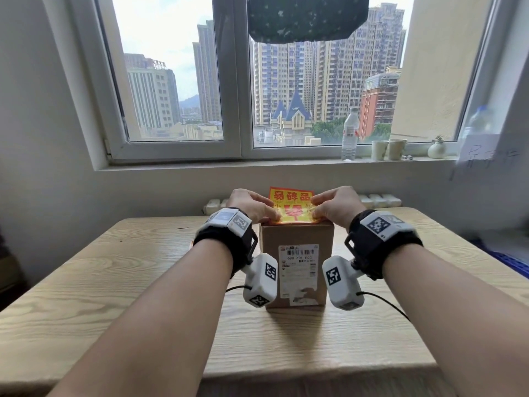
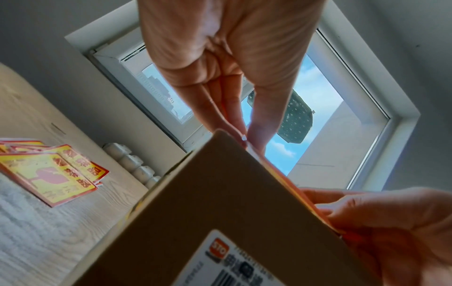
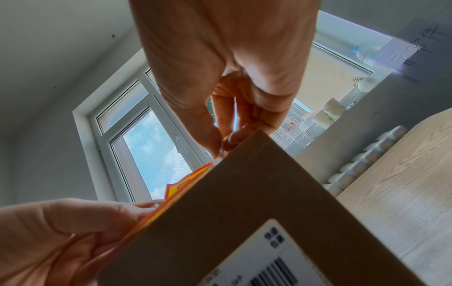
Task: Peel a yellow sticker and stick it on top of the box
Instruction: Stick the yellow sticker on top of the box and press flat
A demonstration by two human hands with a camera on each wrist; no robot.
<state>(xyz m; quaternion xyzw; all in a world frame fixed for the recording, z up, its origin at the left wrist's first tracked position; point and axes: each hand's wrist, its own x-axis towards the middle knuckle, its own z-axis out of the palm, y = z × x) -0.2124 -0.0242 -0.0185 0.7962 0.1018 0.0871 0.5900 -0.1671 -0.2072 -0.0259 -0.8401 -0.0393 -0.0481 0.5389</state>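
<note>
Hands meet over a brown cardboard box (image 1: 297,239) that stands upright in the middle of a light wooden table (image 1: 114,296), well back from its near edge. The left hand (image 1: 252,206) and the right hand (image 1: 335,206) each pinch a side of a yellow sticker (image 1: 292,209) with a red border and red Chinese characters. The sticker's lower edge lies along the near top edge of the box; its upper part rises above the box towards the window. Whether the sticker is already stuck down cannot be told.

From the left wrist camera, the left hand's fingers (image 2: 232,108) and thumb are pressed together at the top corner of the box, clamped on the sticker's edge. From the right wrist camera, the right hand's fingertips (image 3: 234,137) likewise close on the sticker's edge at the other top corner.

A white shipping label (image 1: 298,269) with barcodes covers the box's near face, its lower part torn. A loose stack of the same yellow stickers (image 2: 53,174) lies on the table to the left of the box. A white power strip (image 1: 380,200) lies along the table's far edge against the wall.

Each wrist wears a black band carrying white blocks with black square markers. On the windowsill (image 1: 257,164), towards its right end, stand a clear plastic water bottle (image 1: 349,134), two paper cups (image 1: 388,149) and a small white vase (image 1: 436,149)
</note>
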